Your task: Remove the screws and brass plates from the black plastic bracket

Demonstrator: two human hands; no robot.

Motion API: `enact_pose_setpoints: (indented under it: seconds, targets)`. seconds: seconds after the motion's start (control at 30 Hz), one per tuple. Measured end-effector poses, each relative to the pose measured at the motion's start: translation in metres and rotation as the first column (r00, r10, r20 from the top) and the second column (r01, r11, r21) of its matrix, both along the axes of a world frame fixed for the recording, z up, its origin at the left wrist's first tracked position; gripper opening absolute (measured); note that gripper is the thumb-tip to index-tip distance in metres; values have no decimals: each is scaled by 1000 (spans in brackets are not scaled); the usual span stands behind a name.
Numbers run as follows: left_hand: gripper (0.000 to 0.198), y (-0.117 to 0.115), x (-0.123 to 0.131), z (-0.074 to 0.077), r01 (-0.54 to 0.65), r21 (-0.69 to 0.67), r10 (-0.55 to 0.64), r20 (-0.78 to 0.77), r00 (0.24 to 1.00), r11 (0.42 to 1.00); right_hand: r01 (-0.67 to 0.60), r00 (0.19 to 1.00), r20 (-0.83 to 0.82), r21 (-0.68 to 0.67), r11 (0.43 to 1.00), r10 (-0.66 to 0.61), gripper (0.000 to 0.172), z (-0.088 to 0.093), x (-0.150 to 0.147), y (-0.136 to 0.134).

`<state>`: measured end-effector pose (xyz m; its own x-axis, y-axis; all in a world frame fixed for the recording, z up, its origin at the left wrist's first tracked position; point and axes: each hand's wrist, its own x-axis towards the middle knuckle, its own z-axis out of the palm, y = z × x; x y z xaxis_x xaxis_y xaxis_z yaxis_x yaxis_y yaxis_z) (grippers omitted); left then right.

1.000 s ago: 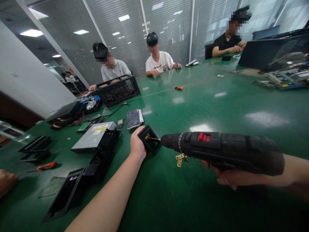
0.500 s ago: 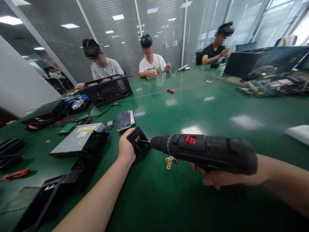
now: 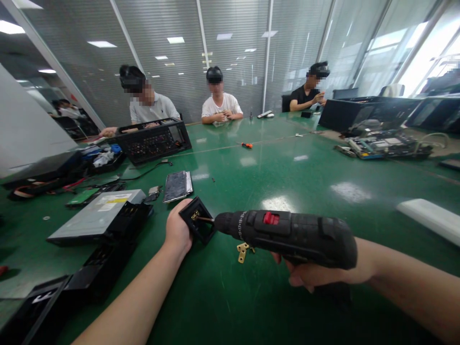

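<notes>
My left hand (image 3: 178, 227) is closed around a small black square frame (image 3: 206, 233), tilted so its hollow inside faces right. A small brass-coloured bracket (image 3: 195, 216) sits inside the frame. My right hand (image 3: 305, 273) grips a black cordless drill (image 3: 298, 235) with a red switch on top. The drill's thin bit points left into the frame, its tip at the brass bracket; whether it sits in a screw head is too small to tell. Below the chuck, loose brass brackets (image 3: 242, 252) lie on the green table, with a small brass piece beside them.
Left of my hand lie a silver optical drive (image 3: 104, 215), black plastic parts (image 3: 89, 270) and a flat dark-faced device (image 3: 176, 186). An orange screwdriver (image 3: 247, 145) lies farther back. Circuit boards (image 3: 388, 145) and a white bar (image 3: 431, 220) are on the right. Several people sit across the table.
My view has turned slightly right and up, so things appear shifted left. The drill bit stays at the bracket in the frame. The middle person across the table has brought both hands together.
</notes>
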<state>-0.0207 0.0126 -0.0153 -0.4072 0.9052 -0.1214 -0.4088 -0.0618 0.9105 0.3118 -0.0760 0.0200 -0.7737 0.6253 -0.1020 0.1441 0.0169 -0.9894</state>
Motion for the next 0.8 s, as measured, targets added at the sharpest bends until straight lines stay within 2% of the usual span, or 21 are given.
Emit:
enact_pose_setpoints:
  seconds: [0.27, 0.43, 0.53, 0.7, 0.8]
  targets:
    - [13, -1, -4, 0, 22, -19, -22, 1, 1000, 1000, 79, 996, 44, -106, 991, -74, 52, -5, -8, 2]
    - [12, -3, -3, 3, 13, -22, -14, -9, 1000, 1000, 66, 995, 84, -120, 991, -56, 43, 6, -8, 4]
    - [12, -3, -3, 3, 16, -26, -17, -12, 1000, 1000, 63, 994, 102, -132, 989, -50, 45, 8, -10, 4]
    - [14, -2, -4, 1, 25, -1, -25, -19, 1000, 1000, 63, 991, 121, -113, 992, -49, 46, 1, -11, 5]
    - [15, -2, -4, 1, 46, -2, -46, -28, 999, 999, 63, 991, 127, -96, 993, -51, 55, -7, -8, 6]
